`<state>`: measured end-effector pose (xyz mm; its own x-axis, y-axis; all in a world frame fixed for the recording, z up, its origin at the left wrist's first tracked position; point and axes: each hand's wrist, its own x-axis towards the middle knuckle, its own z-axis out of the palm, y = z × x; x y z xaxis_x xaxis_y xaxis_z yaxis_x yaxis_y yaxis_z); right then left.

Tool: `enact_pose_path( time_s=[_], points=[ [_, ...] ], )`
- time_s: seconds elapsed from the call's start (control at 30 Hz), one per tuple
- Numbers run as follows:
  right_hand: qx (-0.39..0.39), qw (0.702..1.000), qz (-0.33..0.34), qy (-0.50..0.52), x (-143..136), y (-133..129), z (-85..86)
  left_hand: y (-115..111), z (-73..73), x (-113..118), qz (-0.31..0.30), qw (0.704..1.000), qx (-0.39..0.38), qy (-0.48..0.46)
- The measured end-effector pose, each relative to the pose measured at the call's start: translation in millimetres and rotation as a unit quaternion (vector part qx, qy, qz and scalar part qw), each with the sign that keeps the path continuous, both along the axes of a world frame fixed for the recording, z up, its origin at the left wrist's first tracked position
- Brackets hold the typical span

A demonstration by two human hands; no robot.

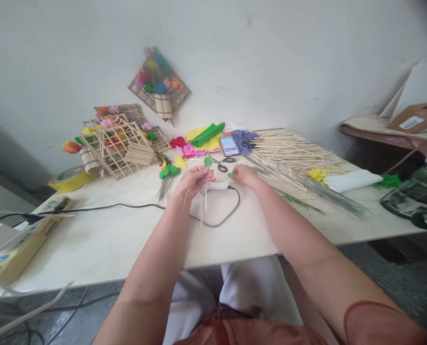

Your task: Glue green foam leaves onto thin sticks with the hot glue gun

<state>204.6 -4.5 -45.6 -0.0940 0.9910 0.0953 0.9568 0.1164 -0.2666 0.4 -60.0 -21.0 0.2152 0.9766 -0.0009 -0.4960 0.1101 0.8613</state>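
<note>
Pinched in the fingers of my left hand (195, 181) is a thin stem with a round green piece (208, 162) at its top. My right hand (245, 176) closes its fingertips on a small green piece (230, 175) that looks like paper. Between the hands lies a white corded tool (218, 185) that looks like a glue gun, partly behind my left hand. A pair of dark-handled scissors (223, 165) rests just beyond it. Left of my left hand is a bunch of wire stems with green tops (169, 171).
Flower-decorated stick lattices (116, 143) pile up at left, with yellow tape (71, 179) and a power strip (37, 239) nearer. Coloured paper (208, 135) lies at the back. Wooden sticks (292, 148) and wires (321, 189) spread at right. A black cord (127, 205) crosses the table.
</note>
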Motion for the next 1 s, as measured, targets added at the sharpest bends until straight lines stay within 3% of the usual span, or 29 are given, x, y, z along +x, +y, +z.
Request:
enact_pose_path(
  time_s=[0.3, 0.5, 0.6, 0.77, 1.0],
  points=[
    [0.004, 0.991, -0.041, 0.129, 6, 3, -0.8, 2, -6.4, 1, -0.012, 1.0, 0.004, 0.014],
    [0.061, 0.967, -0.051, 0.242, 7, 4, 2.1, 3, -8.0, 5, 0.002, 1.0, -0.01, 0.02],
    [0.068, 0.929, -0.041, 0.36, 3, 1, 4.5, 3, -7.4, 5, 0.007, 1.0, -0.012, 0.023],
    [0.064, 0.836, -0.002, 0.545, -8, -10, 16.4, 1, -5.3, 7, 0.017, 0.999, -0.01, 0.026],
    [0.019, 0.752, 0.009, 0.658, -24, -28, 32.0, -4, 0.9, 11, 0.037, 0.998, 0.007, 0.041]
  ],
)
